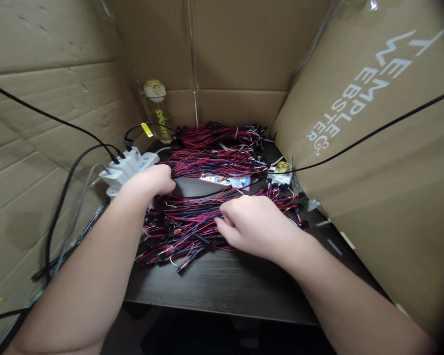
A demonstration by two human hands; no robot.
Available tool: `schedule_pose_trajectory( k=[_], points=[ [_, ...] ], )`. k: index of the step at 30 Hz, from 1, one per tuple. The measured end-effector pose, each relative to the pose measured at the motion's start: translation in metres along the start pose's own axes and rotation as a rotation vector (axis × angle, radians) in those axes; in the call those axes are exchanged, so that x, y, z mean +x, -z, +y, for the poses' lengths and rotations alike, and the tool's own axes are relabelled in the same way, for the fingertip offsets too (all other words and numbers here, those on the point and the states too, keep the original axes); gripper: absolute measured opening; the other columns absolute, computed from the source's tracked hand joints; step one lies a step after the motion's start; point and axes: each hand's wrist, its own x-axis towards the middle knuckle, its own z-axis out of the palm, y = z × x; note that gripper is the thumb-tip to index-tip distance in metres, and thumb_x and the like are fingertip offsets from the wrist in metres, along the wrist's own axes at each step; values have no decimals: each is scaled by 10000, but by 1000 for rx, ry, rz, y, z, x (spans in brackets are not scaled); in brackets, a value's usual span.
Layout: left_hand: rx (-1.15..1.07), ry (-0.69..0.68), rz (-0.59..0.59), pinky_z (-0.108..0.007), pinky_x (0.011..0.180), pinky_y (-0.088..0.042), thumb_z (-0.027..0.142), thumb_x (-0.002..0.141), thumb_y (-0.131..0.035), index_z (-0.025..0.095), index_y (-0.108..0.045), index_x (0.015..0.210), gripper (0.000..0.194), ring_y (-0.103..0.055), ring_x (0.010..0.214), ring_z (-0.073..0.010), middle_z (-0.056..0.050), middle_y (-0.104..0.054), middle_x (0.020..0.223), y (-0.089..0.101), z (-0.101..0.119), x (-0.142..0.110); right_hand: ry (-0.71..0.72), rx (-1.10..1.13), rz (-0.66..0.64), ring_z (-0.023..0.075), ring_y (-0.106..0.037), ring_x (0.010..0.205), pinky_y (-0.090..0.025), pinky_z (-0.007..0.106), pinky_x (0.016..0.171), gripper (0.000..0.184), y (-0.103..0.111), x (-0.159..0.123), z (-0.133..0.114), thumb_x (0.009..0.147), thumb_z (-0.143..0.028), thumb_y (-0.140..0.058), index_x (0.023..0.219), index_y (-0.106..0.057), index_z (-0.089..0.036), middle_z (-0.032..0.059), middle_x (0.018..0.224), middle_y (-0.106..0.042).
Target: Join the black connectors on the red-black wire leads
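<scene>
My left hand [158, 180] is closed, its knuckles turned up, beside the white power strip [129, 167] and at the left end of the wire bundles. Its fingertips are hidden, so what it may hold does not show. My right hand [249, 222] is curled closed over the near bundle of wire harnesses [192, 217], thumb toward the left. Whatever lies inside its fingers is hidden too. Red, blue and black wires with small black connectors make up this bundle. Behind it lie a middle bundle [214, 160] and a far bundle [218, 134] of similar wires.
Cardboard walls [240, 54] surround the dark table [222, 281]. A bottle [156, 111] stands in the back left corner. A printed card [225, 181] lies between bundles. Yellow tape [282, 166] sits on a white item at right. Black cables [373, 128] cross both sides.
</scene>
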Motion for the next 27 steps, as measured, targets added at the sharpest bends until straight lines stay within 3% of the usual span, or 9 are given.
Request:
schedule_pose_trajectory(
  k=[4,8,10,16,19,22,25,27],
  points=[
    [-37,-64,58,-300,680,-480,221,703,-538,174,-772,846,278,-693,810,-246,-112,-779,922,5,1,-2,91,146,168,157,-600,599,-236,300,575,326,-23,11,-17,943,-313,-495,670,-619,-185,13,630,-656],
    [-211,-376,0,-267,661,-460,235,734,-517,182,-768,925,320,-645,730,-186,-48,-765,849,0,11,-3,185,299,237,124,-511,545,-245,288,580,331,-50,19,-29,928,-319,-494,653,-619,-184,-1,584,-609],
    [-249,-464,-51,-262,646,-452,241,734,-520,181,-769,917,315,-627,697,-175,-35,-752,804,-8,19,0,206,363,247,114,-479,537,-253,278,583,312,-60,23,-32,908,-308,-517,640,-616,-182,-7,571,-595],
    [-248,-440,21,-305,624,-416,318,784,-484,172,-743,842,303,-611,687,-200,-67,-736,802,-23,34,6,153,471,234,99,-469,530,-254,267,589,315,-69,30,-36,901,-338,-559,636,-625,-182,-16,575,-601],
    [-256,-442,19,-299,628,-421,319,784,-487,178,-734,849,292,-619,693,-197,-61,-735,806,-22,33,6,104,507,203,111,-528,546,-255,260,587,231,-66,30,-38,890,-410,-616,842,-693,-197,-25,615,-636],
    [-261,-449,11,-298,629,-422,314,785,-487,175,-731,870,293,-624,703,-197,-60,-733,812,-22,31,6,122,479,156,136,-594,612,-277,262,608,268,-61,29,-38,917,-424,-632,1053,-704,-204,-9,716,-701],
    [-267,-457,-4,-301,644,-429,312,787,-489,168,-730,891,300,-627,730,-203,-66,-736,839,-22,31,7,173,483,80,140,-636,700,-298,261,640,213,-55,28,-35,967,-385,-608,1008,-739,-222,5,819,-742],
    [-274,-466,-28,-295,659,-443,313,789,-496,166,-729,898,296,-632,749,-200,-63,-742,857,-21,30,6,178,543,53,116,-605,659,-302,251,632,189,-51,26,-31,971,-346,-606,969,-748,-221,-9,771,-723]
  ],
)
